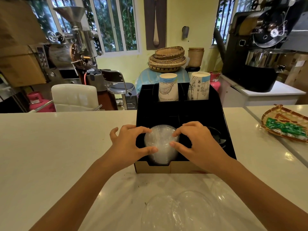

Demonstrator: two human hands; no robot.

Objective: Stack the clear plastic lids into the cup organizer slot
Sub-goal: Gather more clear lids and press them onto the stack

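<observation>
Lid stack [160, 144] in organizer [208, 114] front slot — L hand [128, 144], R hand [198, 144] pinching its sides; 2 hands.

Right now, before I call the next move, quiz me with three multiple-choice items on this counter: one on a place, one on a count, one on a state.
1. Where does the stack of clear plastic lids sit?
A. In the front left slot of the black cardboard cup organizer
B. Inside the woven bamboo tray
C. On the white chair

2. How many printed paper cup stacks stand in the organizer's back slots?
A. One
B. Two
C. Four

3. What are the hands doing?
A. Both rest flat on the counter
B. Both grip the lid stack from either side
C. One lifts a paper cup

Answers: 1 A, the stack fills the near left slot. 2 B, one cup stack beside another. 3 B, left hand and right hand pinch the stack's sides.
</observation>
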